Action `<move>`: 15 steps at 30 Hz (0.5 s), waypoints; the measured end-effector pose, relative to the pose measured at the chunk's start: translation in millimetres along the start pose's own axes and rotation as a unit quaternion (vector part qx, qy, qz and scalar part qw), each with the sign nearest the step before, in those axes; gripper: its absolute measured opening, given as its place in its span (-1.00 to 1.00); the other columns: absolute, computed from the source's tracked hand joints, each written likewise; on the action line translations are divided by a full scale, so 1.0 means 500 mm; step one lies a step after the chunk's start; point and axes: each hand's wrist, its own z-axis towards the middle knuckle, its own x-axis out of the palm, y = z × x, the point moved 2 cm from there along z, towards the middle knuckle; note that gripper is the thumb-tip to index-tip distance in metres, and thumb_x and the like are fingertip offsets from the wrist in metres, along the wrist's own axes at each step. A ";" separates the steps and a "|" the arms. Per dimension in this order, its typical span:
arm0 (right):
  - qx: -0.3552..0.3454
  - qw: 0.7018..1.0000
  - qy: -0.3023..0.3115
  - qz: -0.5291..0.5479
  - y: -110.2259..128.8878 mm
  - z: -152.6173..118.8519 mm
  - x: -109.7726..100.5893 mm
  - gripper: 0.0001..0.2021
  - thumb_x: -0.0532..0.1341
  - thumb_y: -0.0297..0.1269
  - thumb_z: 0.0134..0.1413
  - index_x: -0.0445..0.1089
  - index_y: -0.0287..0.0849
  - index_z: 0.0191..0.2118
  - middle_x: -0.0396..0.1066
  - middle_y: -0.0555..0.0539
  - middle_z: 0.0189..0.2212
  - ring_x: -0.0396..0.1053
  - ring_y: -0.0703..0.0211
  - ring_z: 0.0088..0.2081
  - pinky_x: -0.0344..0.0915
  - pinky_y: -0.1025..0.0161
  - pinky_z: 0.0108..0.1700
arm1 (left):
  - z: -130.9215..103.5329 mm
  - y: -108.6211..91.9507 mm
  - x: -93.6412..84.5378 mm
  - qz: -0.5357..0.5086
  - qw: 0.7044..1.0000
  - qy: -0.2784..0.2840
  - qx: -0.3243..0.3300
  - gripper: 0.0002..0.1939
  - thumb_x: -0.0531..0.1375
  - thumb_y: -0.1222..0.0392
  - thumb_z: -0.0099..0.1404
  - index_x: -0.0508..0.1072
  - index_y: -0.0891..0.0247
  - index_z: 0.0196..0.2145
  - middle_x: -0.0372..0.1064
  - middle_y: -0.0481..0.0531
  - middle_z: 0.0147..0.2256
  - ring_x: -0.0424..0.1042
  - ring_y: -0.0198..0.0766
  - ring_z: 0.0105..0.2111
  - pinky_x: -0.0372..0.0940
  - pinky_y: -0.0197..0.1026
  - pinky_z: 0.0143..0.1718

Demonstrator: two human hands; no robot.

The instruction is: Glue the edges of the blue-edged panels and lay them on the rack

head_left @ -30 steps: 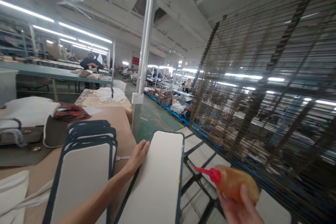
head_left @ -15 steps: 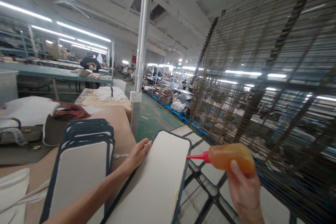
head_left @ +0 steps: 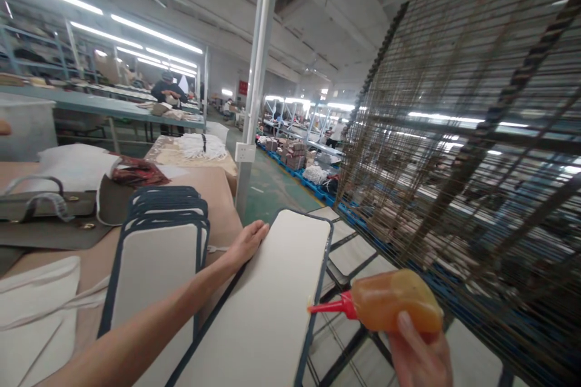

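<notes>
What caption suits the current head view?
Right hand holding an amber bottle, its red nozzle at the edge of a pale panel; left hand at the opposite edge.

Clearance above the blue-edged white panel (head_left: 267, 302) is open. The left hand (head_left: 247, 242) occupies its left edge; the amber squeeze bottle's red nozzle (head_left: 329, 306) obstructs the right. The wire rack (head_left: 454, 133) bars the far right, stacked panels (head_left: 154, 266) the left. Ahead, green floor (head_left: 284, 193) gives passage between metal post (head_left: 261, 72) and rack.
</notes>
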 end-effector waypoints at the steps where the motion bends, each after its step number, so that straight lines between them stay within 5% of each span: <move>1: 0.000 1.000 0.001 0.001 -0.001 -0.003 0.000 -0.57 0.39 -0.30 -0.18 0.42 -0.02 -0.09 0.51 -0.04 -0.30 0.46 0.22 -0.29 0.38 0.35 -0.18 | 0.001 0.001 -0.001 -0.002 1.000 0.000 -0.001 -0.59 0.03 -0.21 0.10 0.06 0.18 -0.57 -0.04 -0.19 -0.60 -0.02 -0.39 -0.58 -0.07 -0.32 -0.59; 10: 0.053 0.998 -0.025 -0.022 -0.032 -0.029 -0.035 -0.57 0.42 -0.28 -0.24 0.44 -0.04 -0.12 0.53 -0.06 -0.34 0.48 0.15 -0.29 0.40 0.29 -0.17 | 0.011 0.005 -0.022 -0.010 1.000 -0.027 -0.011 -0.63 0.05 -0.15 0.08 0.11 0.19 -0.57 0.00 -0.19 -0.62 0.03 -0.39 -0.58 -0.03 -0.33 -0.58; 15: 0.086 0.994 -0.054 -0.025 -0.039 -0.058 -0.017 -0.49 0.45 -0.21 -0.30 0.43 -0.09 -0.10 0.53 -0.10 -0.36 0.49 0.07 -0.29 0.41 0.26 -0.20 | 0.015 0.006 -0.035 -0.009 0.999 -0.048 -0.015 -0.66 0.08 -0.10 0.08 0.17 0.22 -0.58 0.02 -0.19 -0.62 0.07 -0.37 -0.56 0.02 -0.32 -0.54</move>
